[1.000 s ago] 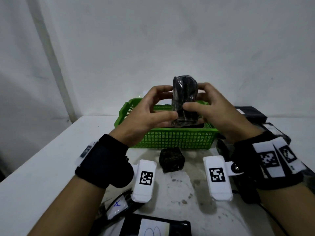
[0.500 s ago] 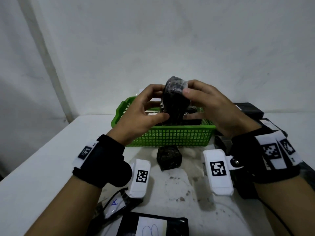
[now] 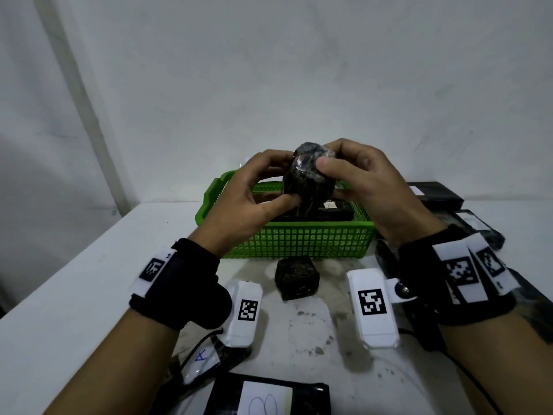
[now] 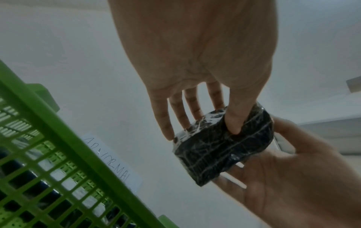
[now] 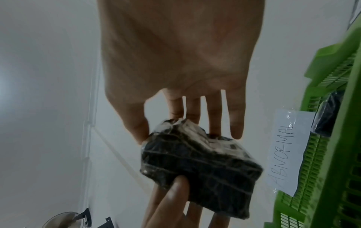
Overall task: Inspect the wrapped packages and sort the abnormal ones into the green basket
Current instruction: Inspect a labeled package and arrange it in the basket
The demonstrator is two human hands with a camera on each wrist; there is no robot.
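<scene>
Both hands hold a black package [image 3: 308,181] wrapped in shiny clear film above the green basket [image 3: 299,241]. My left hand [image 3: 263,187] grips its left side, thumb under and fingers behind. My right hand [image 3: 353,178] pinches its top right, thumb on the front. In the left wrist view the package [image 4: 224,148] shows wrinkled film, with my left thumb pressed into it. The right wrist view shows the package [image 5: 199,166] tilted, whitish film bunched at its top. The basket [image 5: 336,138] carries a paper label reading ABNORMAL [image 5: 287,152] and holds dark packages.
A small black wrapped cube [image 3: 296,277] sits on the white table [image 3: 74,295] just in front of the basket. Flat black packages lie at the right [image 3: 434,193] and at the near edge [image 3: 266,398], one with a white label marked A [image 3: 200,356].
The package has been turned in both hands, from upright with its long face toward me to tilted with its end up. The hands stay above the basket.
</scene>
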